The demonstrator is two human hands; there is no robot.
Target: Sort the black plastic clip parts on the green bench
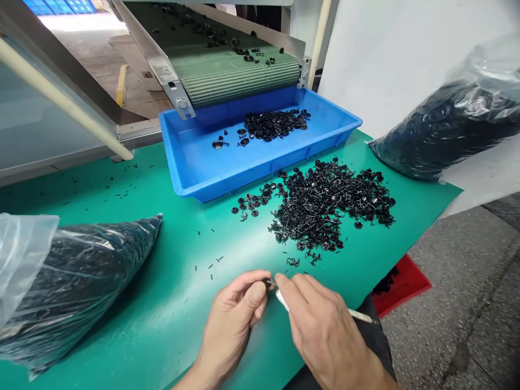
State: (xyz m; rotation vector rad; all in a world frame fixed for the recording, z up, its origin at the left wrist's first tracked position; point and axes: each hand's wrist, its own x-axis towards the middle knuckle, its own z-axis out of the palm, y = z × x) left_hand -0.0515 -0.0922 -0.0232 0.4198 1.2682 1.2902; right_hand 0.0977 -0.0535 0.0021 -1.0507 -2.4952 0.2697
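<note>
My left hand (238, 314) pinches a small black plastic part (267, 282) between thumb and forefinger over the green table. Close beside it, my right hand (320, 319) is closed around a white-handled knife (281, 299). Its thin metal tip meets or nearly meets the part; my fingers cover most of the handle. Beyond both hands lies a big heap of black plastic parts (320, 200), many round with thin stems. A few branching black pieces (293, 262) lie just in front of my right hand.
A blue tray (260, 176) with black parts stands below the end of a green conveyor belt (244, 81). Filled plastic bags lie at left (93, 265) and at right (442, 119). A red bin (410, 287) sits lower right. Small black scraps (211, 265) dot the green tabletop (162, 325).
</note>
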